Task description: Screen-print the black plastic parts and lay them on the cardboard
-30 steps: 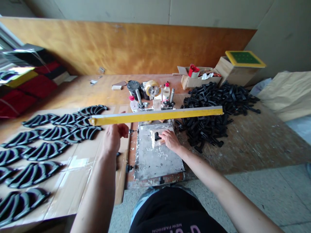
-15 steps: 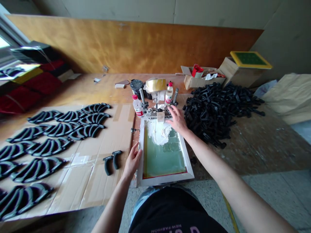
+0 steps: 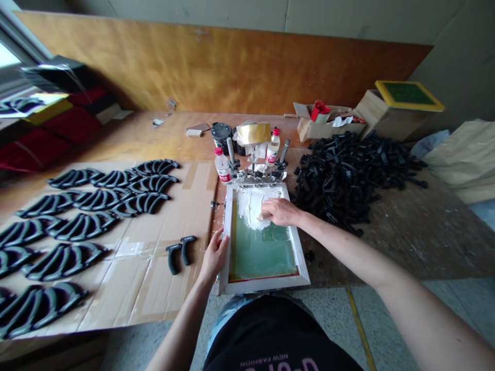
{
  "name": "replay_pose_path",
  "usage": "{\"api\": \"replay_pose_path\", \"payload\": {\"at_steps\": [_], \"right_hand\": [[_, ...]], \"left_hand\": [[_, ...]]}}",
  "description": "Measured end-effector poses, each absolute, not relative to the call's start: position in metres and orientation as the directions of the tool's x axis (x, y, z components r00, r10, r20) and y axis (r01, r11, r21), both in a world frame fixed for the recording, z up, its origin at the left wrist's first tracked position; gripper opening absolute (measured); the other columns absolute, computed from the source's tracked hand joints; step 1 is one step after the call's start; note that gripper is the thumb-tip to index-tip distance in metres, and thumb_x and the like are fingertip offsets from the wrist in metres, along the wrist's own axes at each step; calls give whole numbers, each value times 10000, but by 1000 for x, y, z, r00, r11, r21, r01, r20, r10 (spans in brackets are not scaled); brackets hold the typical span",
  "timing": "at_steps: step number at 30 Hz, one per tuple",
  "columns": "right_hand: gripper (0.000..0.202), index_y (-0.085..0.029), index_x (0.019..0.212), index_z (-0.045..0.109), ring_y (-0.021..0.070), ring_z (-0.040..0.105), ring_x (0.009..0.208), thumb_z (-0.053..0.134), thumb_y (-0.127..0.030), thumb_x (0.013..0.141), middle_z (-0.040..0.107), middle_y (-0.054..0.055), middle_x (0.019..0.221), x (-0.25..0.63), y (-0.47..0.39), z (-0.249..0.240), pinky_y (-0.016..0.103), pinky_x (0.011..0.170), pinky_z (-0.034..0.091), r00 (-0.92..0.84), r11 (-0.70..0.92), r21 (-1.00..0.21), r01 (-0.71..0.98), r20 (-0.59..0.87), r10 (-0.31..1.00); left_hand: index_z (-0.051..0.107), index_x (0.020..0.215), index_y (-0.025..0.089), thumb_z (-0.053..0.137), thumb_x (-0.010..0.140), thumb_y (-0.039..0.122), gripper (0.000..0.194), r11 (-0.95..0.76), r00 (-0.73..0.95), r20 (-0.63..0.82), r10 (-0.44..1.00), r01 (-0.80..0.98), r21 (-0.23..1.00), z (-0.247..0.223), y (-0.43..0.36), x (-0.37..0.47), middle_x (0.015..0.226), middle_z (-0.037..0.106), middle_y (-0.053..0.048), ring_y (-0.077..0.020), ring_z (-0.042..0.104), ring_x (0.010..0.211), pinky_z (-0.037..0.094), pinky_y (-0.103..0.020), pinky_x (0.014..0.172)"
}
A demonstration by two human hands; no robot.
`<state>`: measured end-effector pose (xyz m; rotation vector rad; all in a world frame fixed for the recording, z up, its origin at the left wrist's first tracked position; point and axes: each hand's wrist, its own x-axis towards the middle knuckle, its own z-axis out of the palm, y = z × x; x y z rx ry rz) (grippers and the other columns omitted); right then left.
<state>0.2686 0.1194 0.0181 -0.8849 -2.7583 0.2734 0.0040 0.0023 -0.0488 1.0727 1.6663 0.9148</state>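
A screen-printing frame [image 3: 304,257] with a green mesh lies before me, white paste [image 3: 251,206] smeared over its far half. My right hand [image 3: 281,212] is closed on a small scraper [image 3: 265,214], its lower end in the paste; the fingers cover most of it. At the frame's left edge is my left hand [image 3: 214,256], fingers curled against the rim. Two black curved handles [image 3: 181,253] lie on cardboard to the left of that hand. Behind the frame stands a metal clamp [image 3: 255,179].
Rows of black curved handles [image 3: 83,224] cover the cardboard sheet [image 3: 143,288] at left. A heap of black handles [image 3: 340,175] lies at right. Bottles with red caps [image 3: 222,167] and a black tub [image 3: 221,133] stand behind the frame. An open carton [image 3: 309,130] sits farther back.
My right hand has come down and toward me from the clamp, taking the scraper that leaned there into the paste. My left hand stays at the frame's left edge.
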Motion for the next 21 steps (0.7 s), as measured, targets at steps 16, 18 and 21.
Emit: {"api": "replay_pose_path", "payload": {"at_steps": [16,18,21], "right_hand": [[579,-319,1420,482,215,668,904,668,-313,872,730,30,1044,278,197,50,312,814,490,-239,314,-372,874,233,943],[423,-280,1342,560,209,672,848,579,-317,921,736,32,946,306,203,45,305,790,488,-71,179,-425,887,257,964],[281,-203,1159,655,204,658,764,479,-276,953,722,49,851,339,186,19,301,732,487,29,99,-495,863,243,970]], "left_hand": [[666,1219,193,582,781,692,669,307,-152,-290,945,104,946,43,7,-3,1006,725,-58,-199,660,820,516,-267,678],[688,1145,189,541,801,711,642,270,-153,-261,953,46,962,60,18,-3,992,719,-49,-196,654,810,520,-268,669],[660,1130,195,546,806,697,608,83,-186,-108,977,-136,987,79,45,4,1025,706,-45,-191,657,871,536,-270,714]]}}
